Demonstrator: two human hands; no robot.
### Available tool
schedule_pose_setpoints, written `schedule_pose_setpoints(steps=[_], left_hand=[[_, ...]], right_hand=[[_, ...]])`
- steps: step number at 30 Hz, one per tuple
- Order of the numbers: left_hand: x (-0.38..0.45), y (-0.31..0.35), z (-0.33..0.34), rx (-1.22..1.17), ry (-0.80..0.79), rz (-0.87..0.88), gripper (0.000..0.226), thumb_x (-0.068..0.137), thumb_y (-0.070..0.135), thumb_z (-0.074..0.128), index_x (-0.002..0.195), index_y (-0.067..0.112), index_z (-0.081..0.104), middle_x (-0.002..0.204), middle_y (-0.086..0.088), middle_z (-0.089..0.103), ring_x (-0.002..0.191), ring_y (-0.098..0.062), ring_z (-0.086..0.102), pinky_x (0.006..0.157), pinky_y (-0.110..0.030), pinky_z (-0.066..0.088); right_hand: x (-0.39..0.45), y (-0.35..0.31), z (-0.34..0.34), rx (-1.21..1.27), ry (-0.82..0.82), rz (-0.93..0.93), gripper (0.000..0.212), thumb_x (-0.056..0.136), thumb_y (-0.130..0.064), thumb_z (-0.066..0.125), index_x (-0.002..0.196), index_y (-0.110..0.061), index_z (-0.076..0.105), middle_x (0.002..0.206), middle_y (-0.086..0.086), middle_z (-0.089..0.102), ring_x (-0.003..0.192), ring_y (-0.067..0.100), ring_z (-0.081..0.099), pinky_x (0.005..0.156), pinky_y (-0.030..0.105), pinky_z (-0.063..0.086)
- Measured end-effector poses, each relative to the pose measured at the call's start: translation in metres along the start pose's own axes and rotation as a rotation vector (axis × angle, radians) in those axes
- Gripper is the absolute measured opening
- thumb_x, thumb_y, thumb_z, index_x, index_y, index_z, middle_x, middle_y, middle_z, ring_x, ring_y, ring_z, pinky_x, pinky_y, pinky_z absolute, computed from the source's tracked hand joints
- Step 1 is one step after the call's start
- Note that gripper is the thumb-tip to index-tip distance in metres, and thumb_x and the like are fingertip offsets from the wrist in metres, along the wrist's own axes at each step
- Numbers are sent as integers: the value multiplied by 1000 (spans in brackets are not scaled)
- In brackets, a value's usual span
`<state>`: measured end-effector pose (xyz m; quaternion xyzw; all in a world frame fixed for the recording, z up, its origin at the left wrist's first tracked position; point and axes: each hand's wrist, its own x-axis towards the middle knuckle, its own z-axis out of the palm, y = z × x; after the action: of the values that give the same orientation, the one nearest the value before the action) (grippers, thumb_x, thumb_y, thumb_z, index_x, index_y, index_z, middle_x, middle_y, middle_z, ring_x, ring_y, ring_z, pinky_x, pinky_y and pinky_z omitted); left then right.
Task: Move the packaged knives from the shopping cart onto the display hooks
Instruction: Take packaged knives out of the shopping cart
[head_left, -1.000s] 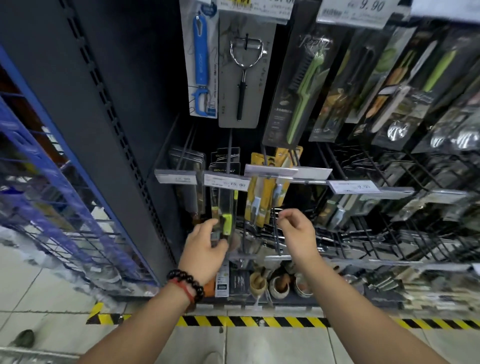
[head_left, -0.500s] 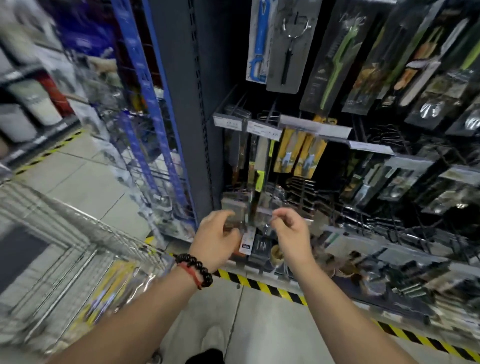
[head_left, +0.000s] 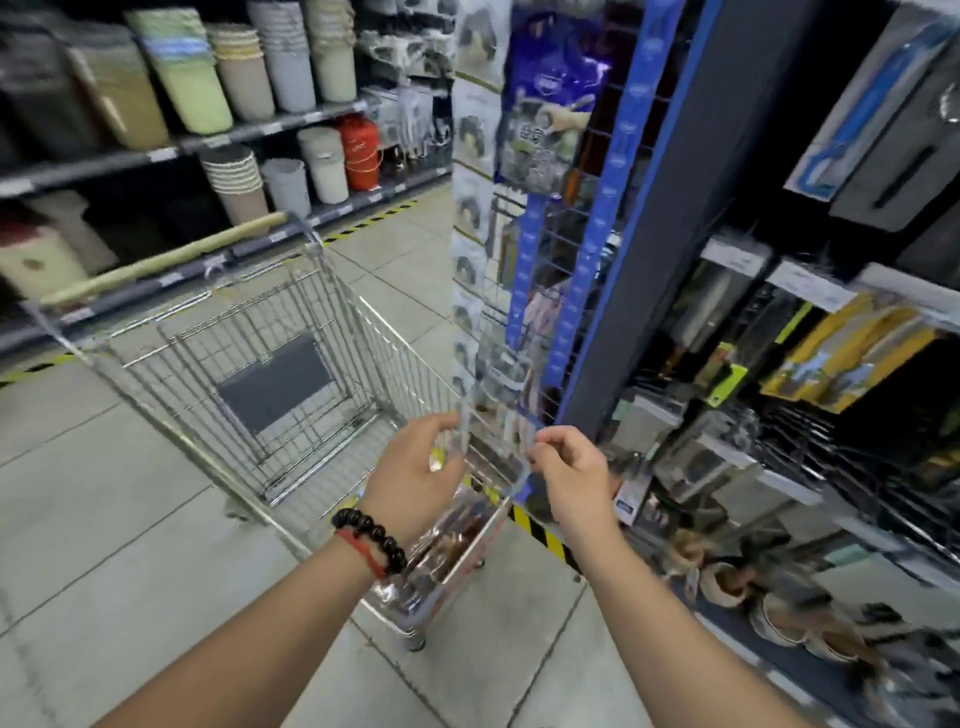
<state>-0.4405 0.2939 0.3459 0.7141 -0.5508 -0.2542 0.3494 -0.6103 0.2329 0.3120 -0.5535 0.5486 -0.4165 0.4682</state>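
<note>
Two hands mid-frame over the shopping cart (head_left: 218, 338), left hand (head_left: 415, 478) and right hand (head_left: 574, 473) loosely curled, holding nothing, packaged knives (head_left: 447, 545) heaped in its near corner, display hooks (head_left: 810, 431) at right.

Both forearms outstretched, left hand (head_left: 415, 470) and right hand (head_left: 574, 473) loosely curled.

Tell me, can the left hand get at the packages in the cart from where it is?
Probably yes. The left hand hovers right above the cart, whose top is open, and the packages lie just below it with nothing over them.
</note>
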Motion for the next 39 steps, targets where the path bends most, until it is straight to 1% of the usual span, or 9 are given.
schedule_pose_setpoints(steps=[5,8,13,19,24,26,30,35,39], left_hand=[[-23,-90,-103,43,14,-134,39,94,22,53,133,21,50,135,9,49,108,-7,56,89,-9,36],[-23,-128,-142,61,8,-158,42,94,24,54,135,21,50,139,5,51,124,-13,49,104,-27,37],[0,-161,-163,87,-35,-133,39,93,24,54,132,21,51,138,5,51,125,-14,48,104,-30,37],[62,-180,-148,96,-208,-89,41,94,25,53,135,21,49,141,3,49,128,-15,46,103,-29,35],[139,-211,-132,174,-360,-92,40,93,26,53,133,23,49,139,1,50,125,-17,48,102,-30,38],[174,-227,-125,232,-417,-106,40,93,26,53,133,23,49,138,1,51,122,-17,50,98,-29,39],[234,-258,-106,347,-551,-118,45,92,28,52,136,20,47,140,-2,49,125,-19,48,103,-31,39],[286,-296,-67,433,-717,-127,46,91,33,49,136,24,45,139,-3,49,120,-22,51,99,-35,44],[311,-338,-23,452,-854,-154,45,93,29,49,137,21,44,141,-7,47,124,-25,48,99,-31,39]], right_hand=[[-27,-11,123,-4,-97,14,23,88,-4,62,79,-25,63,69,1,55,64,11,47,58,25,38],[-33,-19,165,-41,-101,4,24,89,-5,62,80,-27,63,73,0,57,67,13,50,58,22,40],[-31,-21,192,-199,-96,2,17,90,-12,61,86,-27,64,74,-14,61,62,-7,54,58,5,40],[-7,-4,207,-347,-90,73,16,93,-19,59,90,-34,63,79,-12,65,70,4,58,70,28,50],[44,33,236,-514,-102,103,18,92,-23,58,109,-22,65,96,-8,66,85,10,62,79,31,53],[70,51,254,-564,-123,141,21,91,-24,58,111,-20,64,103,-6,66,91,13,62,82,35,53],[110,78,284,-672,-160,213,24,90,-19,56,113,-16,63,107,1,63,97,20,57,77,28,41],[149,117,310,-754,-173,318,23,88,-24,54,109,-17,61,107,7,65,101,27,60,82,36,49],[169,161,335,-838,-246,472,42,89,-36,44,126,-17,50,118,10,61,110,31,58,84,39,51]])
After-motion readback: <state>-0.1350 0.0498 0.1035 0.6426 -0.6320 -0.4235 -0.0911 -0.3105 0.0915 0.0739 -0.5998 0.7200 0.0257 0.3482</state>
